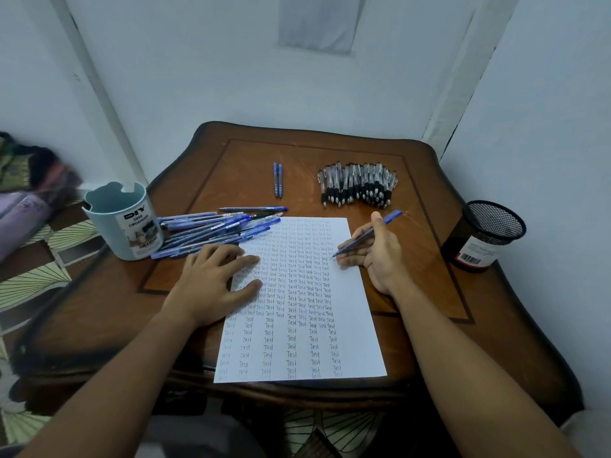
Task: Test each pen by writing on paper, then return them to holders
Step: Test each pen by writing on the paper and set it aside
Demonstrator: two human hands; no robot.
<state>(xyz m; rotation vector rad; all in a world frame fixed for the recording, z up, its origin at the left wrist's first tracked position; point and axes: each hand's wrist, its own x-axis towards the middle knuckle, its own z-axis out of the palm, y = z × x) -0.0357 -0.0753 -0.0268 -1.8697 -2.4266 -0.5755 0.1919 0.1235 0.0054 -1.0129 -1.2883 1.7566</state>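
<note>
- So right now the right hand [375,251] pinches a blue pen [367,234] right of centre in the frame, tip down on the right edge of the paper [297,325]
- Pen's long axis slants from the tip at lower left up to the cap end at upper right, pointing away from the person
- Left hand [215,279] lies flat with fingers spread on the sheet's left edge, holding nothing, just pinning it down
- Paper is already packed with rows of "Test", so my guess is we're well into the job
- Key bit for the next move: the teal holder [122,223] sits at middle left, beside the pile of blue pens [215,231], nearer the left hand; the black mesh holder [486,236] sits at middle right, nearer the pen hand
- Black-grip pens [357,185] lie in a row up top on the desk [413,342]
</note>
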